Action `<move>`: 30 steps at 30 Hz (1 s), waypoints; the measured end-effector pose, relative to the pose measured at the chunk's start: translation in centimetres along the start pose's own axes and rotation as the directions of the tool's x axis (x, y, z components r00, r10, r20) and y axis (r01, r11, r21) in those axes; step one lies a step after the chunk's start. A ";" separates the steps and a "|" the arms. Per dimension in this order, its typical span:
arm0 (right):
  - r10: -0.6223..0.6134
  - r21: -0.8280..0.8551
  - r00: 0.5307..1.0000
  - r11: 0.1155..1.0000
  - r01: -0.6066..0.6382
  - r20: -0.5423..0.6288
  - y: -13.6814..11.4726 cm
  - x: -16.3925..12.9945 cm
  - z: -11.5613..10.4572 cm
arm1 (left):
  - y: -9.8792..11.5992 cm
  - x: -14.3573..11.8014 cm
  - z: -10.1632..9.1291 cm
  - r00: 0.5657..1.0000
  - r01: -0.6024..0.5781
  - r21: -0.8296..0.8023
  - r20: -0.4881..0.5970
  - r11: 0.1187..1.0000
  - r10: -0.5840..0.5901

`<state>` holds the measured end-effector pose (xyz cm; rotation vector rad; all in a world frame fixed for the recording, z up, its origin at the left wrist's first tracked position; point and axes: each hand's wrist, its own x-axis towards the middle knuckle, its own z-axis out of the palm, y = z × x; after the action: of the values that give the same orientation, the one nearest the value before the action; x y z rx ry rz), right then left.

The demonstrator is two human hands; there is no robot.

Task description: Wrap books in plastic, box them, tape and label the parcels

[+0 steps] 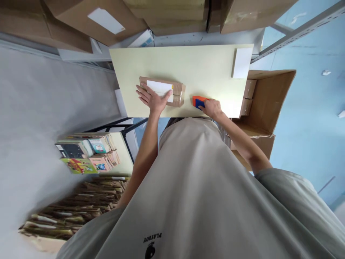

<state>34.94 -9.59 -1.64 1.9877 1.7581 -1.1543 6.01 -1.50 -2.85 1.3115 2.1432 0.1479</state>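
I keep my left hand flat, grip released, on the parcel lying mid-tabletop, pressing evenly, while my right hand, just right of the parcel, is clenched around the orange-blue tool.

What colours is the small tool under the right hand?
Orange and blue plastic tool, gripped by the right hand; head view.

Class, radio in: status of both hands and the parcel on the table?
Left hand flat on brown parcel. Right hand on orange-blue tool, grip unclear. Tabletop between them bare.
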 end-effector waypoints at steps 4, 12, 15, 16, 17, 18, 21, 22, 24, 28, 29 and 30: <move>0.111 0.027 0.993 0.994 -0.110 -0.046 0.9 -1.9 0.7 | 0.4 -0.3 0.2 1.000 0.014 0.068 -0.014 0.998 -0.013; 0.203 0.862 0.974 0.506 -0.018 -0.099 -1.8 -3.7 0.6 | -0.9 0.4 -2.5 0.999 -0.032 -0.056 -0.007 0.998 0.032; 0.175 0.942 0.972 0.320 0.096 -0.159 -5.0 -2.9 0.9 | -2.7 2.1 -4.2 0.996 -0.024 -0.097 0.080 0.995 0.032; 0.178 0.939 0.969 0.328 0.106 -0.172 -6.0 -2.4 1.0 | -3.3 2.8 -4.7 0.994 -0.028 -0.099 0.107 0.995 0.039; 0.190 0.930 0.966 0.355 0.098 -0.175 -6.9 -1.8 1.1 | -3.9 3.4 -5.1 0.990 -0.042 -0.100 0.129 0.994 0.055; 0.211 0.918 0.963 0.389 0.076 -0.169 -7.6 -1.2 1.1 | -4.4 4.0 -5.6 0.985 -0.067 -0.101 0.149 0.993 0.082; 0.278 0.879 0.948 0.476 0.005 -0.156 -9.0 0.1 0.9 | -5.5 5.3 -6.7 0.963 -0.168 -0.102 0.196 0.980 0.185; 0.289 0.870 0.942 0.493 0.004 -0.168 -9.2 0.4 0.8 | -5.7 5.6 -7.1 0.956 -0.197 -0.110 0.199 0.974 0.216; 0.287 0.852 0.932 0.522 0.042 -0.222 -9.8 0.6 0.4 | -6.1 5.8 -7.6 0.943 -0.252 -0.167 0.181 0.953 0.281; 0.293 0.781 0.881 0.612 0.127 -0.372 -11.1 0.8 -0.5 | -6.5 5.8 -7.7 0.928 -0.342 -0.335 0.025 0.878 0.372; 0.296 0.758 0.869 0.639 0.128 -0.396 -11.4 1.0 -0.5 | -6.7 5.8 -7.5 0.934 -0.339 -0.337 -0.010 0.878 0.357; 0.299 0.736 0.864 0.667 0.115 -0.405 -11.6 1.3 -0.5 | -6.8 5.8 -7.1 0.945 -0.315 -0.327 -0.028 0.891 0.324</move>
<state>24.38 -5.48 1.37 3.0694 1.4325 -1.6147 -5.00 1.45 -2.32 1.4412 1.7663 0.5925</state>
